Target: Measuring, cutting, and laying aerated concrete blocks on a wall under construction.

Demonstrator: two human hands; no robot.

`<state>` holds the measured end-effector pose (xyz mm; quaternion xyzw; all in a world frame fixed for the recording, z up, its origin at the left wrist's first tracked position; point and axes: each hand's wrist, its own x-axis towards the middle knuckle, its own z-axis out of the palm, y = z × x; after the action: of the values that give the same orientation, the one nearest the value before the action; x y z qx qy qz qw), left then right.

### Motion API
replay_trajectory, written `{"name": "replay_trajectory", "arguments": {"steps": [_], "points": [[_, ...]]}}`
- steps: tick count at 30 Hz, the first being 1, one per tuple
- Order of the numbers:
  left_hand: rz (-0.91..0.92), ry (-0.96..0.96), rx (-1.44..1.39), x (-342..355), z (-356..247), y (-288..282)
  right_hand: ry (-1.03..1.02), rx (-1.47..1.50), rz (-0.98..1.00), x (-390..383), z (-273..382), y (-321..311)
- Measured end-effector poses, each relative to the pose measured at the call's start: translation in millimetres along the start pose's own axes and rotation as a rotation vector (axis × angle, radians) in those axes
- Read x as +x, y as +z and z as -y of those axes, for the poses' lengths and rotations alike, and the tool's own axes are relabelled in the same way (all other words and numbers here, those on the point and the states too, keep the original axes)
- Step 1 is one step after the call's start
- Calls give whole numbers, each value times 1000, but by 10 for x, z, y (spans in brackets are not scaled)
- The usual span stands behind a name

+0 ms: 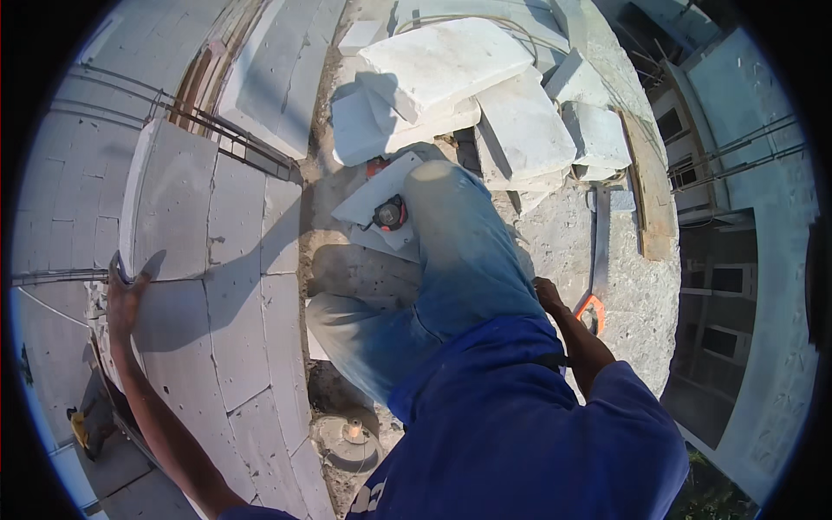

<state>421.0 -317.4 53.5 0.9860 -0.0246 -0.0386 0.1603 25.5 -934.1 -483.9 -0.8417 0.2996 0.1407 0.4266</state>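
Observation:
My left hand (126, 299) reaches out to the left and rests at the edge of the grey block wall (173, 199), beside thin steel bars. Its thumb and a finger are spread apart along a block's corner. My right hand (548, 296) hangs low by my right hip, partly covered by my leg; its fingers are too hidden to read. Just right of it lies a handsaw (601, 243) with an orange handle, apart from the hand as far as I can see. A black and orange tape measure (390, 213) sits on a pale block piece (368, 198) beside my knee.
White blocks (451, 65) are piled loosely ahead, with a cable looped over them. A wooden plank (650, 186) lies along the right edge of the rough concrete, above a drop. Steel bars (225, 130) jut from the wall. A round grey object (347, 444) stands near my lap.

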Motion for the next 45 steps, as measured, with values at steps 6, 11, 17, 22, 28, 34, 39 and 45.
{"name": "replay_trajectory", "arguments": {"steps": [6,11,17,22,28,34,39,45], "points": [[-218,-52,99,313,-44,241,-103,-203,-61,82,136,308],[-112,-52,-82,201,251,-61,-42,-307,-309,43,90,-39],[-116,-68,-156,221,539,87,21,-289,-359,339,119,-723],[-261,-95,-135,115,122,152,-69,-352,-725,55,376,-1238],[-62,-88,-246,95,96,30,-384,610,-493,-546,2888,-1544],[-176,-83,-235,68,192,93,-496,872,201,-104,4647,-372],[-366,-50,-161,59,229,210,-411,1153,537,104,5364,984],[-278,-36,-183,230,100,226,-172,1085,477,-63,5957,1626]]}}
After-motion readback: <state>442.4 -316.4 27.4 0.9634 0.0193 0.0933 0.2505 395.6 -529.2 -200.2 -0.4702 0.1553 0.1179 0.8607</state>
